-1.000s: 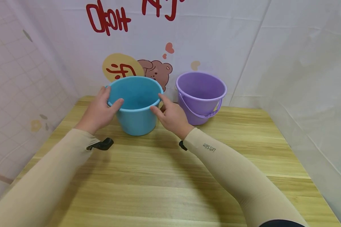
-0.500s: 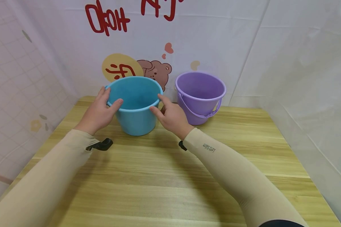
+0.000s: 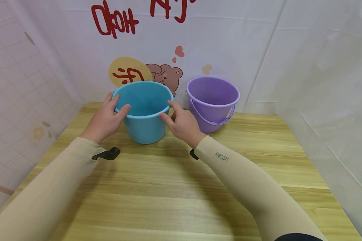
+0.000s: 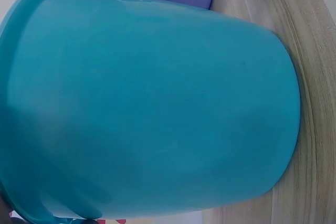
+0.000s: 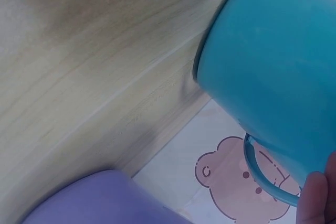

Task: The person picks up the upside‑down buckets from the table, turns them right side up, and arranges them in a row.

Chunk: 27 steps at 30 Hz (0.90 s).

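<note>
A light-blue bucket (image 3: pixel 146 129) stands upright on the wooden table toward the back left. At its left rim, my left hand (image 3: pixel 104 120) holds on, the thumb over the near edge and the fingers along the side. Opposite, my right hand (image 3: pixel 184 124) grips the right rim with thumb and index finger; its other fingers are partly hidden. The left wrist view is mostly filled by the blue bucket's wall (image 4: pixel 152 103). In the right wrist view, the bucket's blue handle (image 5: pixel 262 179) hangs at the far side, near fingertips (image 5: pixel 312 198) of my right hand.
A purple bucket (image 3: pixel 211 115) with its handle lowered stands just right of my right hand. Behind both buckets rises a white wall covering (image 3: pixel 235 40) printed with a bear and red lettering. Wooden tabletop (image 3: pixel 157 194) stretches toward me.
The fingers of my left hand have shifted slightly on the rim and spread a little. Both buckets and my right hand stay in place.
</note>
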Each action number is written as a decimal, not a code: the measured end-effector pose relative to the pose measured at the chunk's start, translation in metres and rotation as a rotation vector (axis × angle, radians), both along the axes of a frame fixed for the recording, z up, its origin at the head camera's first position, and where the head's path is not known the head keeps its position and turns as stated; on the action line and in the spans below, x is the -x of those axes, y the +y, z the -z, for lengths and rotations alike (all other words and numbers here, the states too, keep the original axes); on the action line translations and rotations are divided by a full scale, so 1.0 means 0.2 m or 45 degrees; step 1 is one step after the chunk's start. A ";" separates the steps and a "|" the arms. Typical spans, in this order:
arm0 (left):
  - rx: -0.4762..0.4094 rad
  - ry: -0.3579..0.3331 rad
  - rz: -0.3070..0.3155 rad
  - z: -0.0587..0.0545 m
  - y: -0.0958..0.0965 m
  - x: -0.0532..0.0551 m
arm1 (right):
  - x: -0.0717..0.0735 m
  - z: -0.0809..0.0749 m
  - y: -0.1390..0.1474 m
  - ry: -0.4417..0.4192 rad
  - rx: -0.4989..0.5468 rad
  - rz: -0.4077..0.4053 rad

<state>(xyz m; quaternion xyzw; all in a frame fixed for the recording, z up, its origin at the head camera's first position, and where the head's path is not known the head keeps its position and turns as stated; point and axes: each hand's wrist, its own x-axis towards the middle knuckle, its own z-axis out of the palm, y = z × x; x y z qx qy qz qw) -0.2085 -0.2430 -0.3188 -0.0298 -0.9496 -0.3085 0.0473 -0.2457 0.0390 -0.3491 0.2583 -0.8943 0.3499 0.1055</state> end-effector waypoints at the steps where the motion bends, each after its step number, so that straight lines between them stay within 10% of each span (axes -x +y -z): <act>1: 0.003 -0.002 0.001 0.00 0.00 0.00 | 0.00 0.00 0.00 -0.002 -0.001 0.000; 27: -0.001 -0.024 0.014 0.00 0.00 -0.01 | 0.00 0.02 -0.01 -0.003 0.007 0.019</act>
